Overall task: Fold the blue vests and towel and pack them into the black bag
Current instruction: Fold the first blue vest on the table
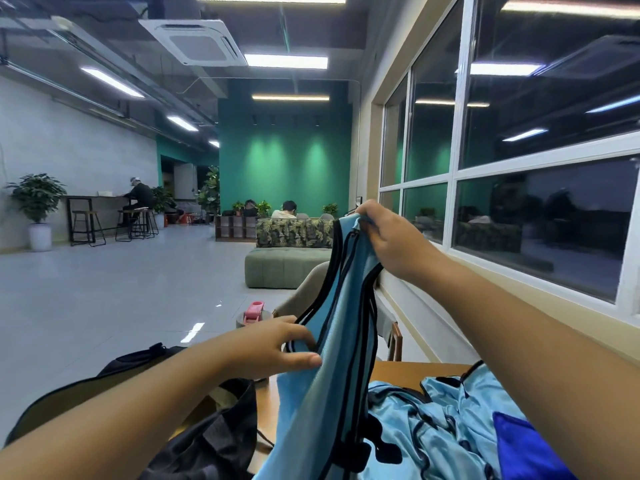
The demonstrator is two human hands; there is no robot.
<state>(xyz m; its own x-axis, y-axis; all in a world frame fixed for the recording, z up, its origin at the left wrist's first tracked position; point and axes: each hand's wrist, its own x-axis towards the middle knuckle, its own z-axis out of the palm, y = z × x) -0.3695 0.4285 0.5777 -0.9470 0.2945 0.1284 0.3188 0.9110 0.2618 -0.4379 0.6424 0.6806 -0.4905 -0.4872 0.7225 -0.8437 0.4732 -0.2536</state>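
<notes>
A light blue vest [332, 358] with black trim hangs upright in the air in front of me. My right hand [391, 237] pinches its top strap high up. Lower down, my left hand [277, 344] holds its left edge with fingers and thumb. More light blue vests [440, 417] lie crumpled on the wooden table [398, 370] at the right. A deep blue cloth [526, 448] lies under my right forearm; I cannot tell if it is the towel. The black bag [214, 441] sits open at the lower left, partly hidden by my left arm.
A grey bottle with a pink lid [252, 315] stands beyond the bag. A chair [304, 292] and a second wooden chair back [394, 341] stand behind the table. Windows [519, 174] run along the right. A green sofa [284, 268] and seated people are farther off.
</notes>
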